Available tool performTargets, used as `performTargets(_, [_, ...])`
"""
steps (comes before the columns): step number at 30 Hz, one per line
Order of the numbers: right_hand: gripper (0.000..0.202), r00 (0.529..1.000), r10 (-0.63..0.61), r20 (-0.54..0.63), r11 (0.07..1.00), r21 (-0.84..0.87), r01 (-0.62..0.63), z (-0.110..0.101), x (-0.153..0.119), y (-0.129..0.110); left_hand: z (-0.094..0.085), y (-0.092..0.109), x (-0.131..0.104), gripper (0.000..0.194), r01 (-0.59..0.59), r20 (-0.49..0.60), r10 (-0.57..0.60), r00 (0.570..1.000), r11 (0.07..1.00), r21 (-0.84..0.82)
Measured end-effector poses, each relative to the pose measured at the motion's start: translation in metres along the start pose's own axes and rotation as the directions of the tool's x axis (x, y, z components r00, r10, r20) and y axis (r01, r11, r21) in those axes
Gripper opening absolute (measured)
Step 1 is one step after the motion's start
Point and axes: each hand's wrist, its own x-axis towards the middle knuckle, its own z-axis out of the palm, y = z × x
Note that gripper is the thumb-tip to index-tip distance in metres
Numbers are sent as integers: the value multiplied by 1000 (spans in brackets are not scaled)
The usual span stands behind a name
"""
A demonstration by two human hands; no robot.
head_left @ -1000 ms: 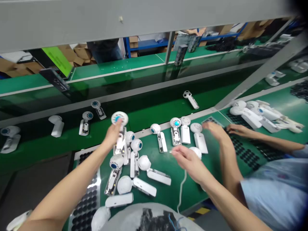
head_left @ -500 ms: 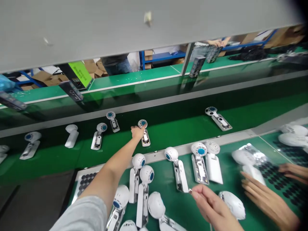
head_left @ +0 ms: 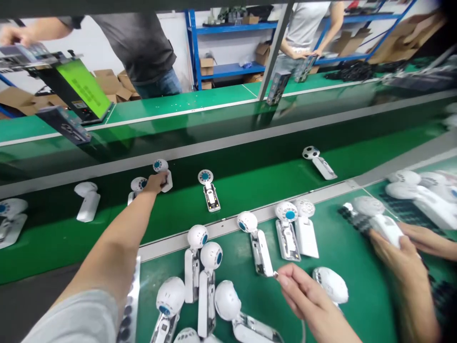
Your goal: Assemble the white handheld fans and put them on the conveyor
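Note:
On the green conveyor, my left hand (head_left: 156,182) has its fingers closed at the body of a white round-headed device (head_left: 160,165) with a blue centre; the fingertips are partly hidden. Another such device (head_left: 212,196), its casing uncovered and circuit board showing, lies to the right of that hand. My right hand (head_left: 309,295) pinches a small metal-tipped plug (head_left: 275,274) above the green bench. A thin pale cable (head_left: 303,329) hangs below this hand. Just beyond the plug lies a white device (head_left: 262,252) with a narrow body.
Several more white devices (head_left: 207,305) crowd the near bench. A device with a football-patterned head (head_left: 310,152) lies far right on the conveyor (head_left: 250,176). At right, a co-worker's hands (head_left: 400,257) hold a white device (head_left: 385,226). A metal post (head_left: 274,52) stands beyond the belt.
My left hand has moved left, from the uncovered device to the one farther left. The right hand still pinches the plug. The view has tilted up, and the co-worker now grips a device.

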Motion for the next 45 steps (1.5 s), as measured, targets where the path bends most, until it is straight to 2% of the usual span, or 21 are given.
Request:
performTargets(2, [37, 999, -36, -8, 999, -17, 36, 3, -4, -2, 9, 2, -20, 37, -5, 76, -5, 997, 991, 136])
performTargets(3, [35, 998, -61, -4, 998, -34, 60, 5, -7, -3, 15, 1, -34, 37, -25, 83, 15, 996, 993, 119])
performTargets(5, [31, 992, -120, 25, 989, -82, 122, 9, -13, -6, 30, 0, -71, 33, -83, 65, 87, 994, 995, -58])
performTargets(7, [25, 979, -198, 57, 969, -136, 204, 14, -19, -10, 49, -1, -117, 39, -72, 126, 117, 985, 946, -317])
performTargets(9, [20, 956, -282, 84, 938, -187, 293, 21, -27, -14, 68, 0, -165, 38, 32, 230, 123, 965, 820, -572])
performTargets(11, [17, 929, -356, 101, 899, -233, 370, 28, -36, -19, 86, 1, -209, 32, 123, 299, 133, 945, 702, -702])
performTargets(14, [13, 896, -429, 114, 855, -268, 444, 38, -49, -24, 106, 1, -257, 28, 142, 329, 157, 931, 677, -722])
performTargets(18, [10, 873, -473, 121, 837, -248, 488, 42, -66, -25, 117, 0, -293, 33, 200, 412, 124, 903, 727, -657])
performTargets(21, [9, 870, -477, 127, 839, -229, 494, 41, -78, -21, 120, 0, -308, 38, 157, 420, 140, 897, 786, -598])
performTargets(26, [11, 890, -430, 153, 863, -217, 455, 33, -93, -11, 127, 0, -324, 40, 15, 414, 236, 879, 854, -519])
performTargets(30, [14, 906, -387, 169, 859, -290, 421, 25, -98, -2, 134, -2, -333, 43, -97, 432, 298, 851, 899, -427])
performTargets(35, [14, 917, -353, 187, 892, -227, 390, 25, -97, 12, 144, -2, -343, 42, -24, 507, 214, 835, 934, -356])
performTargets(38, [14, 923, -349, 164, 904, -202, 378, 19, -97, 18, 147, -3, -342, 44, -33, 522, 223, 824, 937, -348])
performTargets(40, [14, 939, -312, 142, 927, -173, 334, 7, -100, 23, 146, -5, -333, 44, -97, 467, 260, 845, 934, -345])
performTargets(42, [16, 967, -238, 89, 963, -110, 247, -12, -105, 29, 148, -9, -319, 43, -157, 344, 280, 896, 926, -343])
performTargets(44, [19, 982, -190, -6, 979, -71, 189, -31, -109, 37, 158, -15, -305, 43, -140, 268, 241, 933, 927, -349])
performTargets(45, [20, 977, -204, -56, 975, -96, 199, -38, -109, 42, 168, -19, -300, 44, -96, 285, 206, 936, 930, -356])
